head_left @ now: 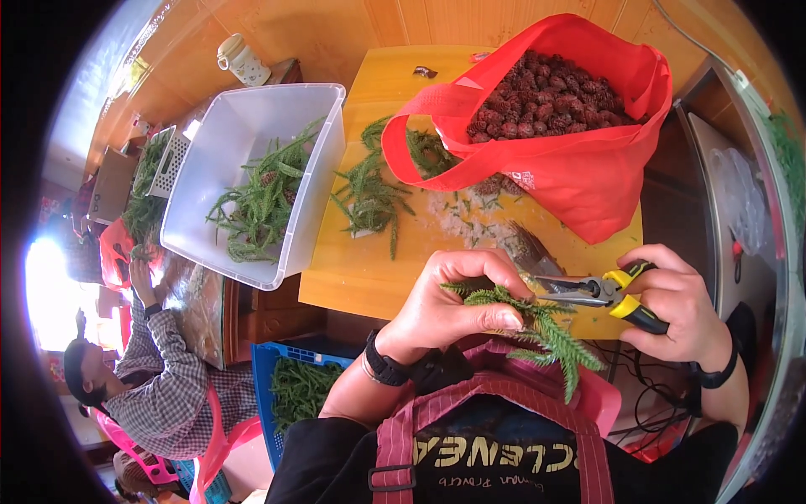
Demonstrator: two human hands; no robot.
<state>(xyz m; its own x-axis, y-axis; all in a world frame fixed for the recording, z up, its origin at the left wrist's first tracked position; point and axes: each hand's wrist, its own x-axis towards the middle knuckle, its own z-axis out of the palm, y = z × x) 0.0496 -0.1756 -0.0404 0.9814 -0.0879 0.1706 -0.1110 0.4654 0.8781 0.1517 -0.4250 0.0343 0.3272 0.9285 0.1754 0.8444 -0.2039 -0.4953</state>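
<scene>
My left hand [466, 294] is closed on a pine sprig [558, 340], thumb and forefinger pinching it near one end. The sprig is bright green, thick with short needles, and splits into several tapering tips that droop towards my right, above the near edge of the table and in front of my apron [491, 395]. My right hand [684, 311] is wrapped round the yellow-and-black handles of long-nose pliers [621, 296]; their grey jaws look slightly parted and point at my left fingertips. Whether they touch the sprig I can't tell.

The table [336, 281] has a yellow-orange top, strewn near its middle with pale crumbs [462, 218] and green bits. More loose sprigs [374, 197] lie towards its left side. A red carrier bag [588, 172] stands at the far right, full of dark reddish-brown pine cones [550, 97]. At the table's left edge a translucent plastic bin [197, 160] holds more greenery, and lower down sits a blue crate [267, 399] of it.

Beyond, the wall [327, 29] is wood-panelled. To my left a co-worker in a checked shirt [164, 407] reaches towards another pile of greenery [144, 218].
</scene>
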